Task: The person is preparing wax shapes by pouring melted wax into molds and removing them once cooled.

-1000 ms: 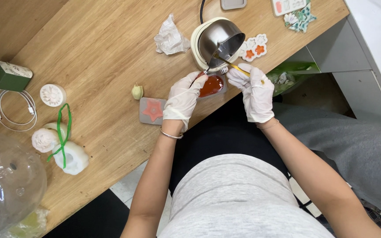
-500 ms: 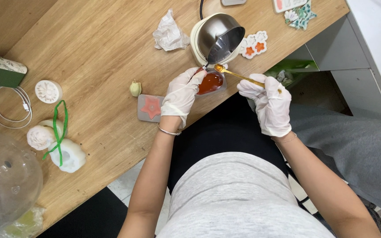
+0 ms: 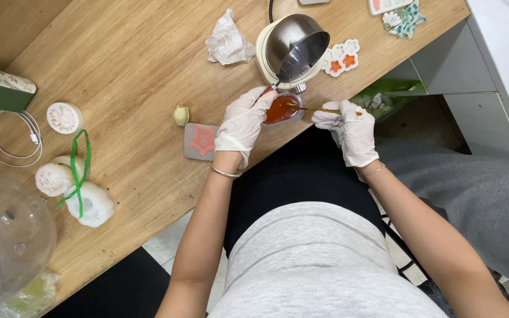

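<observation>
Both my hands wear white gloves. My left hand [image 3: 241, 123] grips a small clear cup of orange-red liquid [image 3: 282, 108] at the wooden table's near edge. My right hand [image 3: 349, 129] holds a thin stick [image 3: 308, 109] whose tip dips into the cup. Just behind the cup stands a tilted steel pot in a cream base [image 3: 293, 47]. A grey square mould with a pink star shape [image 3: 201, 141] lies left of my left hand.
The table [image 3: 119, 70] also carries a crumpled tissue [image 3: 228, 44], a small pale bud shape [image 3: 181, 115], white flower shapes with a green band [image 3: 75, 185], a round white disc [image 3: 64, 117], a white cable [image 3: 4, 138], a green box [image 3: 1, 91], star-and-flower moulds [image 3: 340, 58] and a clear dome [image 3: 4, 235].
My right hand drew back to the right from the pot and now holds the stick in the cup. The left hand kept its grip on the cup.
</observation>
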